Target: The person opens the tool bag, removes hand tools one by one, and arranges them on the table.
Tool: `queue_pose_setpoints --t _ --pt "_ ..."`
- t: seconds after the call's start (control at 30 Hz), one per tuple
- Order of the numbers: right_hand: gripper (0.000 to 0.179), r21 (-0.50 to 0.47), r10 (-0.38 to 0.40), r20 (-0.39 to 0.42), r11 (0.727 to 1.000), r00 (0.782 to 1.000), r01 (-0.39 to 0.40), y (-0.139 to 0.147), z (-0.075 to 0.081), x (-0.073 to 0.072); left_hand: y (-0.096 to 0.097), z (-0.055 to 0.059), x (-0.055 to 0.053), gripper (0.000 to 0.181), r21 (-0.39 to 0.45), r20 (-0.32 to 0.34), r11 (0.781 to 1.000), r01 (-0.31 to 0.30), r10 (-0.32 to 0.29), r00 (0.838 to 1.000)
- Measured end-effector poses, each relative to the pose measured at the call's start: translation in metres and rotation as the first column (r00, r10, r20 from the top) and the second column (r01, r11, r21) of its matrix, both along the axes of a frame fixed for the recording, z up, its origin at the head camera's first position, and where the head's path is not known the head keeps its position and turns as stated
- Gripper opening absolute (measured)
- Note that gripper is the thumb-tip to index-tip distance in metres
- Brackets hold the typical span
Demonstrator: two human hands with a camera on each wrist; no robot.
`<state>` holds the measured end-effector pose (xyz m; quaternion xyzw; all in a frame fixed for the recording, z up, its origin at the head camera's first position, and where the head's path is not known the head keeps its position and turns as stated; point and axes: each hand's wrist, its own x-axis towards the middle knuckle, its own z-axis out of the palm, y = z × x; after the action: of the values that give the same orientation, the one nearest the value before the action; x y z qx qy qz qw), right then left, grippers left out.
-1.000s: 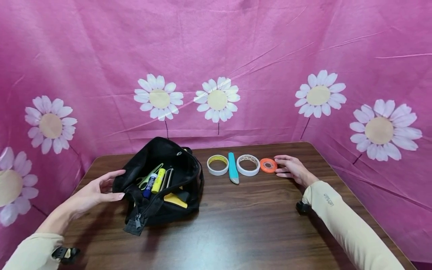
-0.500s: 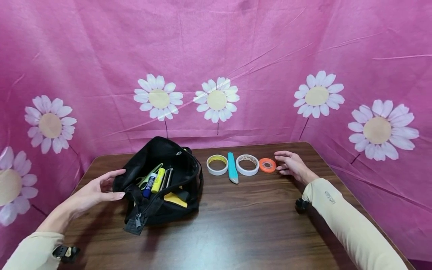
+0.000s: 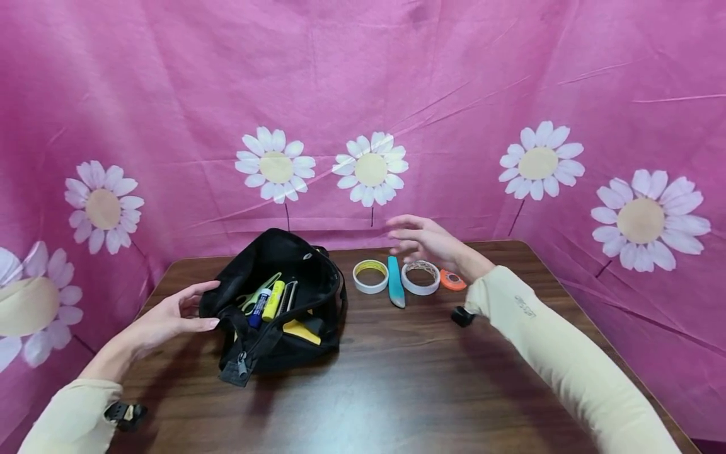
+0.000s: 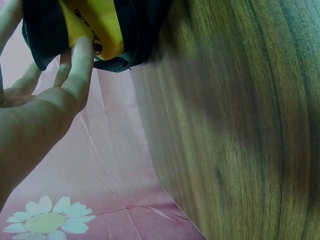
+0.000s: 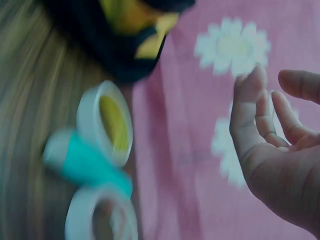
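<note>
My left hand (image 3: 170, 321) grips the left end of an unzipped black pouch (image 3: 306, 252), thumb and fingers on its side; the left wrist view shows the thumb against a yellow patch (image 4: 107, 25). Inside the pouch lie green-handled scissors (image 3: 249, 304), a blue glue stick (image 3: 259, 309), a yellow marker-like tube (image 3: 273, 301) and a dark slim item. My right hand (image 3: 428, 243) hovers with loosely bent fingers, holding nothing, above a white tape roll (image 3: 421, 290). An orange tape roll (image 3: 452, 281) is partly hidden behind the right wrist.
Between the white roll and a tape roll with a yellow core (image 3: 371, 288) lies a turquoise cutter-like tool (image 3: 395, 284). All stand near the back edge of the brown wooden table (image 3: 397, 384). A pink flowered cloth (image 3: 442, 94) hangs behind.
My right hand has left the orange tape roll and moved left and up, over the white roll. The left hand keeps its hold on the pouch. The head view has shifted slightly.
</note>
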<state>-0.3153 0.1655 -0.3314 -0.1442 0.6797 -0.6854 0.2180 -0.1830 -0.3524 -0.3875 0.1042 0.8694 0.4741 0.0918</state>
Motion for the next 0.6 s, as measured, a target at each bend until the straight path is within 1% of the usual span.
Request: queue_pose_setpoints --t 0.1,0.17,0.27,0.37,0.47,0.53,0.6 --pt "0.041 -0.033 0.107 0.001 0.994 0.994 -0.107 -0.038 0.014 0.005 -0.001 0.0 -0.001 0.08 -0.002 -0.001 1.0 0.003 -0.003 1.0" --pt "0.041 -0.053 0.178 -0.003 0.983 0.984 -0.178 -0.062 0.021 0.008 -0.001 0.001 -0.002 0.079 0.0 -0.005 1.0 0.01 -0.01 1.0" --pt "0.043 -0.071 0.263 -0.011 0.962 0.965 -0.263 -0.096 0.027 0.015 -0.002 0.005 -0.003 0.079 -0.006 -0.009 1.0 0.025 -0.025 1.0" --pt "0.042 -0.088 0.33 0.008 0.941 0.944 -0.328 -0.127 0.028 0.023 -0.003 0.009 -0.003 0.079 -0.019 -0.01 0.999 0.036 -0.036 0.999" --pt "0.039 -0.112 0.376 0.054 0.923 0.925 -0.368 -0.152 0.023 0.03 -0.004 0.011 -0.003 0.079 -0.018 0.0 0.999 0.044 -0.044 0.999" --pt "0.038 -0.124 0.39 0.087 0.917 0.917 -0.378 -0.165 0.019 0.032 -0.005 0.011 -0.002 0.079 -0.016 0.005 0.999 0.043 -0.043 0.999" --pt "0.039 -0.145 0.39 0.114 0.917 0.914 -0.373 -0.176 0.014 0.031 -0.004 0.012 -0.003 0.079 -0.013 0.013 0.999 0.046 -0.046 0.999"
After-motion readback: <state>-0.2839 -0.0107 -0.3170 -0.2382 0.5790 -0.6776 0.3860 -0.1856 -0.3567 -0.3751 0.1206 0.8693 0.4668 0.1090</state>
